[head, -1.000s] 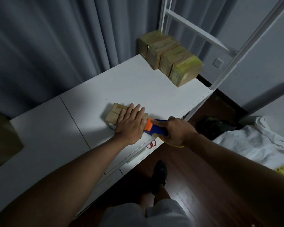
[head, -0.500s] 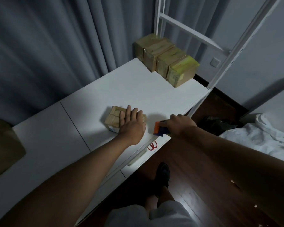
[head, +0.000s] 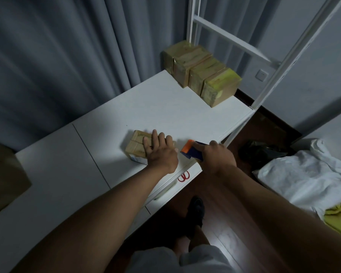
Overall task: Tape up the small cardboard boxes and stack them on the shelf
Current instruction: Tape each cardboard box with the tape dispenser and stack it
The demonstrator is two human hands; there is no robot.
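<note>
A small cardboard box (head: pixel 137 143) lies on the white table top (head: pixel 156 109). My left hand (head: pixel 160 150) presses flat on its lid with straight fingers. My right hand (head: pixel 215 156) grips a blue and orange tape dispenser (head: pixel 190 150) just right of the box, near the table's front edge. Several taped boxes (head: pixel 202 72) stand in a row at the table's far right, under the white shelf frame (head: pixel 224 34).
Red scissors (head: pixel 184 176) lie in the open drawer below the table edge. A brown cardboard piece (head: pixel 4 180) sits at the far left. Grey curtains hang behind. White cloth (head: pixel 307 174) and a dark bag (head: pixel 258 152) lie on the wooden floor at right.
My right hand drew the tape dispenser away from the box to the right, then brought it back a little toward the box. My left hand stayed pressed on the lid.
</note>
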